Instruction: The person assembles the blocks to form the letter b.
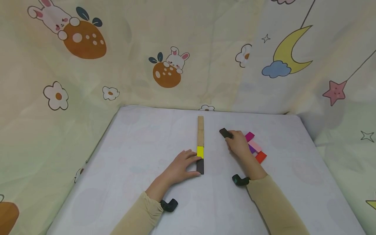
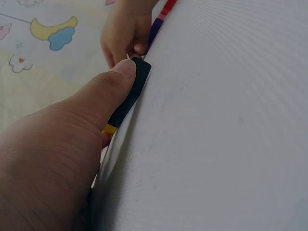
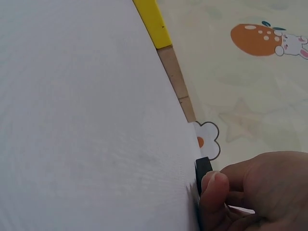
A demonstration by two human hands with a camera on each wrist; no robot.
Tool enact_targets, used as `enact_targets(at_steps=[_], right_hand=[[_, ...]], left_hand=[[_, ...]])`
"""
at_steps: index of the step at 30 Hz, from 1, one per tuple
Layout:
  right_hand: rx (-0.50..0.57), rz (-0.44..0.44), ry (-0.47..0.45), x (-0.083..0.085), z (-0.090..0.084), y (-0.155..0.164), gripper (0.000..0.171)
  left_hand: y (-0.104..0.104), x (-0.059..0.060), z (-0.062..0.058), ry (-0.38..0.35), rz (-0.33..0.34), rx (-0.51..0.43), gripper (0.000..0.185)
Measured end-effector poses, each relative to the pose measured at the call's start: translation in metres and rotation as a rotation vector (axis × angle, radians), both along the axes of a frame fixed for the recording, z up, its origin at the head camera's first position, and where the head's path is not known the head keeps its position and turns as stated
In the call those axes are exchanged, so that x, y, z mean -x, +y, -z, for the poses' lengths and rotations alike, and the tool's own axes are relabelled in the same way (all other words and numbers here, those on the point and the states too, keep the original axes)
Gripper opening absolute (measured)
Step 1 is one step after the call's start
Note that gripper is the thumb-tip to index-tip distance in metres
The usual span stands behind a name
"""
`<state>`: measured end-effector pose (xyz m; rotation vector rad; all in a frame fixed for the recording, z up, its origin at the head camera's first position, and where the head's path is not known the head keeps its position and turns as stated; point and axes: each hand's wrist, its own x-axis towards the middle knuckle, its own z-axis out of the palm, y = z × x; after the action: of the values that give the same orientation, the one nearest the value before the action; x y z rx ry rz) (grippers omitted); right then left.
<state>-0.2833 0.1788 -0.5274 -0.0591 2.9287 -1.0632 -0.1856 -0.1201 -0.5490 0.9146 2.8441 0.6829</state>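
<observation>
Your right hand point(image 1: 239, 143) pinches a black block point(image 1: 225, 133) just right of the row of blocks point(image 1: 200, 143), whose long axis runs straight away from you on the table point(image 1: 141, 137), while your left hand point(image 1: 179, 168) steadies its near black end, fingers relaxed

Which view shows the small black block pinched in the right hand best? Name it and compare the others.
The head view: the small black block shows whole, pinched by the right hand beside the coloured blocks. The right wrist view shows only its end past the fingertips. The left wrist view hides it.
</observation>
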Motion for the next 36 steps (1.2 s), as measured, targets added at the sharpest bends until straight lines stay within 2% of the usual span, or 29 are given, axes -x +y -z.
enact_targets(at_steps=[9, 15, 24, 29, 36], right_hand=[[0.122, -0.063, -0.056, -0.001, -0.001, -0.004, 0.05], [0.201, -0.112, -0.068, -0.002, -0.002, -0.011, 0.049], [0.228, -0.125, -0.114, 0.002, 0.001, -0.026, 0.045], [0.224, -0.111, -0.146, 0.004, 0.0, -0.031, 0.044], [0.198, -0.124, -0.106, 0.006, 0.003, -0.036, 0.044]], left_hand=[[0.0, -0.001, 0.001, 0.029, 0.007, -0.009, 0.068], [0.0, -0.001, -0.001, 0.021, -0.001, 0.003, 0.067], [0.0, 0.001, 0.0, 0.008, -0.003, 0.007, 0.067], [0.0, 0.001, 0.001, 0.025, 0.002, -0.001, 0.068], [0.0, 0.001, 0.002, 0.028, -0.002, -0.011, 0.068]])
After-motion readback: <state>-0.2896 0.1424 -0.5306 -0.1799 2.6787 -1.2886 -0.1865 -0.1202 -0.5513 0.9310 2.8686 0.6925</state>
